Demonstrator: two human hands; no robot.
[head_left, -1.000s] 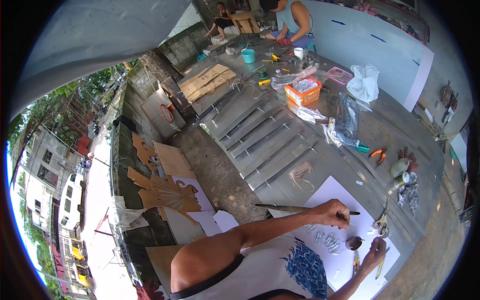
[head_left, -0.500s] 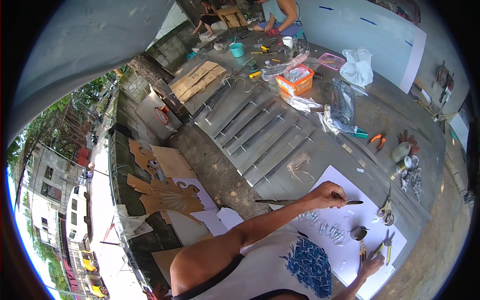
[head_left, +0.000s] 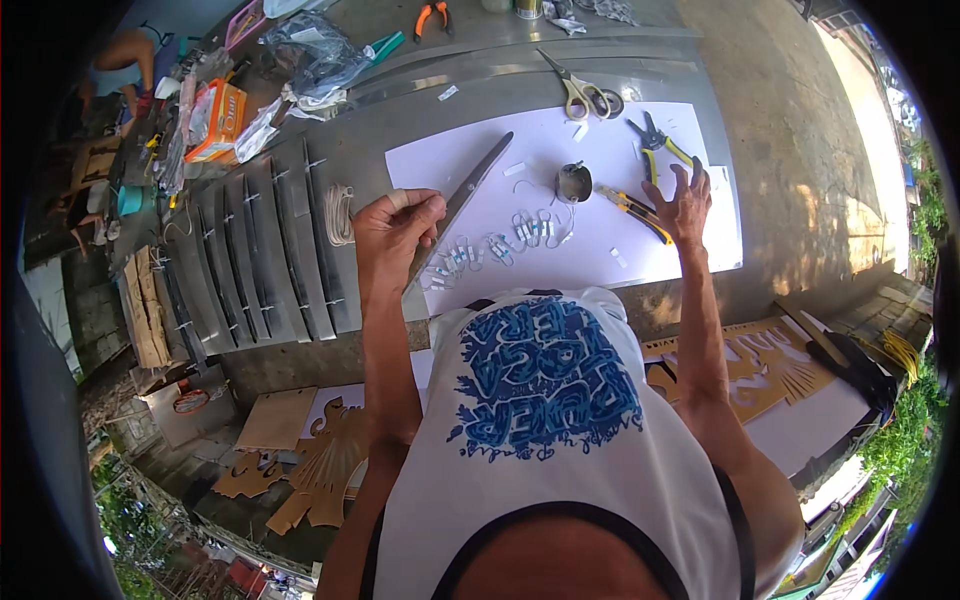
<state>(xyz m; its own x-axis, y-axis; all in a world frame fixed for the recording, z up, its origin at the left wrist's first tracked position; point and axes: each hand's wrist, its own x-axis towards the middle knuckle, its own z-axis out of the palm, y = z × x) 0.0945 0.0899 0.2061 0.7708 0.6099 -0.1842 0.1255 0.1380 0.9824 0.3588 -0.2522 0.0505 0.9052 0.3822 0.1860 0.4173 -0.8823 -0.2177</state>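
Observation:
My left hand [head_left: 402,228] is closed around a long, dark, flat strip [head_left: 485,168] with a tapered end, held at a slant over the left part of a white sheet [head_left: 440,160]. My right hand [head_left: 686,205] is above the sheet's right side, fingers apart and holding nothing. Its fingertips are close to the yellow-handled pliers [head_left: 655,145]. Left of that hand lies a yellow and black utility knife [head_left: 636,212]. A small dark round cup [head_left: 574,183] stands mid-sheet, near a string of looped wire with small pale pieces [head_left: 500,243]. Scissors [head_left: 577,92] rest at the sheet's far edge.
Several dark strips [head_left: 265,250] lie in a row on the grey metal table, beside a coil of cord [head_left: 340,213]. An orange tub [head_left: 218,120], plastic bags and orange-handled pliers [head_left: 433,20] are farther back. Cut brown panels [head_left: 330,460] lie below the near edge.
The view has swung round, so the table now runs across it. My left hand still grips the strip. My right hand now has its fingers spread beside the yellow-handled pliers.

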